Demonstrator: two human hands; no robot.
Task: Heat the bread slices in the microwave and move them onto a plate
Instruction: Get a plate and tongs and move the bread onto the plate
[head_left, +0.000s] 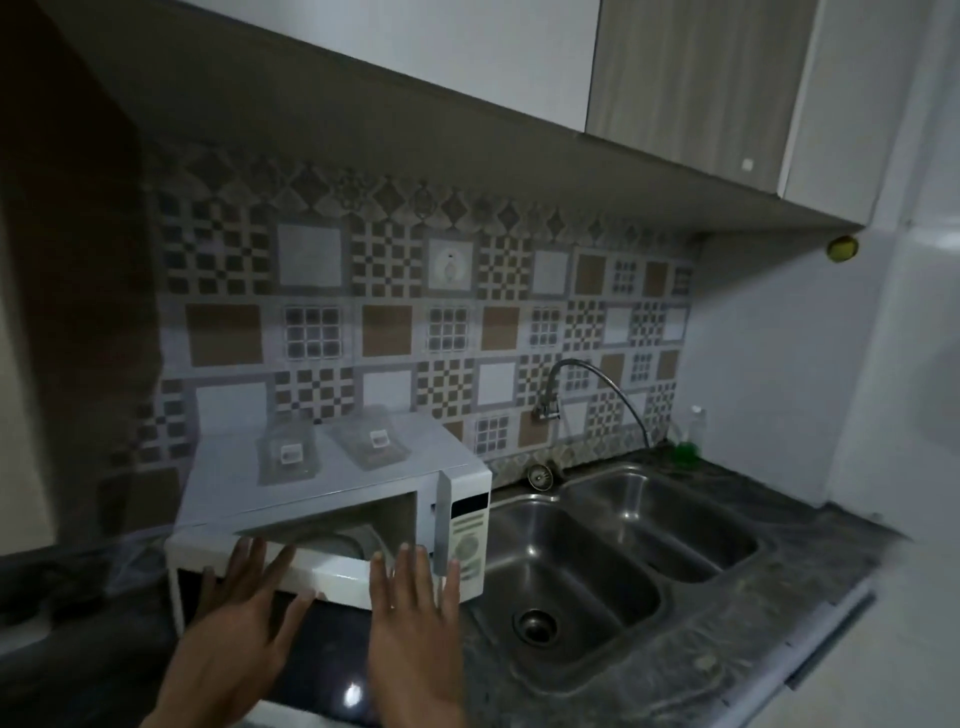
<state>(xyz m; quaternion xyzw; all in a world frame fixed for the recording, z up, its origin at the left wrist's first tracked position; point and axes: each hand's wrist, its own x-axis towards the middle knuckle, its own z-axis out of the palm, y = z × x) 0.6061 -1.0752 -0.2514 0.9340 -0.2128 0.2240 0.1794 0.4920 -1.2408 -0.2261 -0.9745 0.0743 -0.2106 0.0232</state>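
Note:
A white microwave (332, 473) stands on the dark counter, left of the sink. Its door (322, 574), white-framed with a dark window, is partly ajar, and over its top edge I can see into the cavity. Inside lies a pale round plate or turntable (337, 545); I cannot make out any bread slices. My left hand (244, 618) lies on the door with straight, spread fingers. On the door's right part, near the control panel (467, 540), my right hand (415, 623) lies flat the same way. Neither hand holds anything.
Two clear plastic packets (291, 452) (371, 441) lie on top of the microwave. A steel double sink (608, 561) with a flexible tap (597, 384) is to the right. A green soap bottle (688, 441) stands at the back corner. Wall cupboards (467, 78) hang overhead.

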